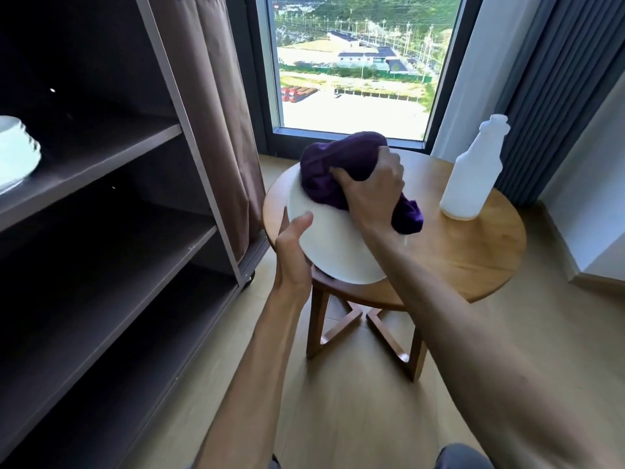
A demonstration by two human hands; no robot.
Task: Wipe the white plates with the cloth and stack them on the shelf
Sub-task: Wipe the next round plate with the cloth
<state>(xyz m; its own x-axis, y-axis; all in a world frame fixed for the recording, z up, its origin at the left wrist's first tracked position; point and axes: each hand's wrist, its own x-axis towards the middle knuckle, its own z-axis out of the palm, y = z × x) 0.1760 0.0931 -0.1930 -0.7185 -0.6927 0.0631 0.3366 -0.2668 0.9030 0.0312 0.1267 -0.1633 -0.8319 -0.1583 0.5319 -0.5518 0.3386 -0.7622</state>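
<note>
A white plate (333, 245) is tilted up over the left side of a round wooden table (473, 252). My left hand (292, 255) grips the plate's lower left rim, thumb on its face and fingers hidden behind it. My right hand (370, 194) holds a bunched purple cloth (324, 170) against the plate's upper part. One end of the cloth hangs down to the right of my wrist. A stack of white plates (15, 154) sits on the upper shelf of the dark shelf unit (111, 157) at the far left, partly cut off by the frame.
A white plastic bottle (473, 170) stands on the table's far right side. The shelf unit has several shelves below the plates and a brown curtain at its side. A window lies behind the table, grey curtains at the right. Wooden floor lies below.
</note>
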